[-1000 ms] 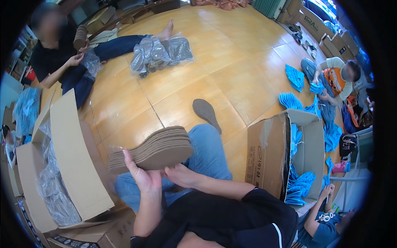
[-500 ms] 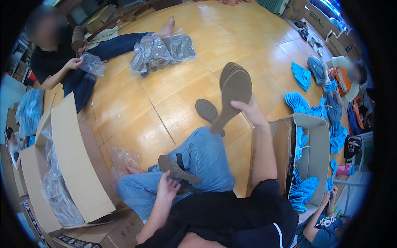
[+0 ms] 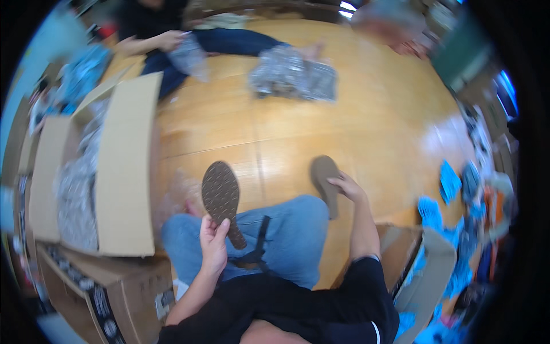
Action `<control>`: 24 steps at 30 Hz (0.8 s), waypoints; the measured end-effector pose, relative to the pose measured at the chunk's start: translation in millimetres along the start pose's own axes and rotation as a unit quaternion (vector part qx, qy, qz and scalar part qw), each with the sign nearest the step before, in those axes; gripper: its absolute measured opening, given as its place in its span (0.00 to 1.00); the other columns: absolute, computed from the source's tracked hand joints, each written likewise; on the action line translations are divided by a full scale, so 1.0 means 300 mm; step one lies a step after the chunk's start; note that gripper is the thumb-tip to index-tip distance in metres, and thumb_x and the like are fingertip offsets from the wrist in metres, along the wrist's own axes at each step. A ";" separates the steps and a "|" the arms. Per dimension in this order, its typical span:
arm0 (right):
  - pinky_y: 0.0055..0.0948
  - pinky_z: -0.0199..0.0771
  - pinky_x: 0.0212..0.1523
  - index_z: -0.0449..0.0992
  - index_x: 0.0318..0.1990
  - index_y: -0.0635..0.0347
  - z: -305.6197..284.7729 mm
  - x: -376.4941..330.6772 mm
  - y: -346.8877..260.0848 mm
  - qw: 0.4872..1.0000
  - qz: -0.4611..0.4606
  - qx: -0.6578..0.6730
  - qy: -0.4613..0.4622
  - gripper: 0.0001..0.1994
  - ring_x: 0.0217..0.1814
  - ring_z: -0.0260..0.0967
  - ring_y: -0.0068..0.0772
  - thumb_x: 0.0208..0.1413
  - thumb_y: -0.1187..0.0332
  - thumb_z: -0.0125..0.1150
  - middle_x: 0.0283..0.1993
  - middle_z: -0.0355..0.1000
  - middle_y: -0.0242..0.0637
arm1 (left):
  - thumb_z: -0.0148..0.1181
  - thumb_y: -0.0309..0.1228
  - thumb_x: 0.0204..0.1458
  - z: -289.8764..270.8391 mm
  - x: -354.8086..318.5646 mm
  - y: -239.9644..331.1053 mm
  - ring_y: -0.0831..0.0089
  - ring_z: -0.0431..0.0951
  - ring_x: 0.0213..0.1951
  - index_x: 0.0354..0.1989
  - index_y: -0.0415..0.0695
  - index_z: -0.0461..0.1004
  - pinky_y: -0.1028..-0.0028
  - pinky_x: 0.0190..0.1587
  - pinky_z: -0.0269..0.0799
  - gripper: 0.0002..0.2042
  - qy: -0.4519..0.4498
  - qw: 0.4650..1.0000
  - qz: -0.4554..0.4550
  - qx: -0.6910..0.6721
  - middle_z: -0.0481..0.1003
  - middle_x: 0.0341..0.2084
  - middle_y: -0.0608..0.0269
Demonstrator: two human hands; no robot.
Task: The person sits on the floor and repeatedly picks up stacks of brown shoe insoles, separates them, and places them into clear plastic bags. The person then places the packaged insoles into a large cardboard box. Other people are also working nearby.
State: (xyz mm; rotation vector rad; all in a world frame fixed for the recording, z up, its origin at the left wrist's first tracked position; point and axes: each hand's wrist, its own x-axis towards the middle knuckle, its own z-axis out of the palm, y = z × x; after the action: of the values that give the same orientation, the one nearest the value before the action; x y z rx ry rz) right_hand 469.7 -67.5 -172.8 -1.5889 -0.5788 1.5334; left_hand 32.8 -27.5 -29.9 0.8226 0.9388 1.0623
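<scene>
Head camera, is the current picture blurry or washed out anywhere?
Head view: the patterned sole in the left hand looks fairly clear; head view: the blue pieces at right are smeared; head view: pale glare whitens the floor toward the right; head view: black corners frame the fisheye.

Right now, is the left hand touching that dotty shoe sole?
Touching: the head view shows the left hand gripping the dotty shoe sole near its narrow end, thumb on its face.
</scene>
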 end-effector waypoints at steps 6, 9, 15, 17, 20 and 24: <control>0.26 0.67 0.39 0.71 0.55 0.57 0.012 0.004 0.004 0.987 0.018 -0.134 0.091 0.26 0.43 0.68 0.21 0.50 0.56 0.67 0.45 0.73 0.29 | 0.53 0.18 0.58 -0.032 -0.021 0.216 0.75 0.72 0.52 0.55 0.37 0.66 0.74 0.58 0.64 0.16 0.016 0.976 0.216 0.007 0.73 0.50 0.60; 0.41 0.62 0.55 0.66 0.60 0.53 -0.023 0.041 0.054 0.989 0.034 -0.130 0.059 0.30 0.59 0.64 0.33 0.51 0.50 0.62 0.58 0.69 0.34 | 0.53 0.18 0.58 -0.095 -0.083 0.355 0.77 0.71 0.51 0.54 0.38 0.66 0.75 0.56 0.65 0.15 0.068 0.940 0.335 0.012 0.73 0.49 0.62; 0.49 0.56 0.61 0.61 0.66 0.49 -0.059 0.119 0.175 0.990 0.063 -0.064 0.105 0.38 0.66 0.57 0.38 0.48 0.43 0.60 0.64 0.62 0.40 | 0.53 0.29 0.60 -0.386 -0.287 0.747 0.70 0.73 0.50 0.54 0.39 0.66 0.72 0.53 0.70 0.15 0.288 0.774 0.548 -0.133 0.72 0.49 0.57; 0.53 0.53 0.61 0.60 0.66 0.48 -0.048 0.113 0.164 0.991 0.062 -0.078 0.084 0.40 0.68 0.53 0.39 0.46 0.40 0.60 0.66 0.59 0.40 | 0.51 0.36 0.62 -0.505 -0.370 0.858 0.67 0.73 0.49 0.53 0.37 0.67 0.70 0.52 0.70 0.17 0.083 0.782 0.526 -0.324 0.73 0.45 0.55; 0.52 0.54 0.62 0.60 0.65 0.49 0.004 0.077 0.132 0.989 0.056 -0.103 0.089 0.39 0.68 0.54 0.39 0.47 0.41 0.59 0.66 0.60 0.39 | 0.50 0.40 0.62 -0.537 -0.363 0.801 0.67 0.73 0.44 0.52 0.36 0.69 0.69 0.48 0.70 0.19 0.138 0.767 0.499 -0.378 0.73 0.41 0.55; 0.35 0.62 0.58 0.66 0.60 0.57 0.079 0.012 0.083 0.985 0.019 -0.080 0.149 0.32 0.59 0.63 0.33 0.52 0.48 0.60 0.57 0.68 0.36 | 0.49 0.42 0.61 -0.487 -0.281 0.732 0.67 0.70 0.40 0.56 0.36 0.66 0.67 0.47 0.67 0.22 0.125 0.838 0.489 -0.205 0.72 0.40 0.56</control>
State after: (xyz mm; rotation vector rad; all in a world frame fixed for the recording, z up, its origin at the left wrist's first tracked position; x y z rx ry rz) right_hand 442.1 -72.4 -192.9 -1.9186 -0.5141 1.2680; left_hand -192.9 -30.7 130.4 0.8059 0.4107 2.2210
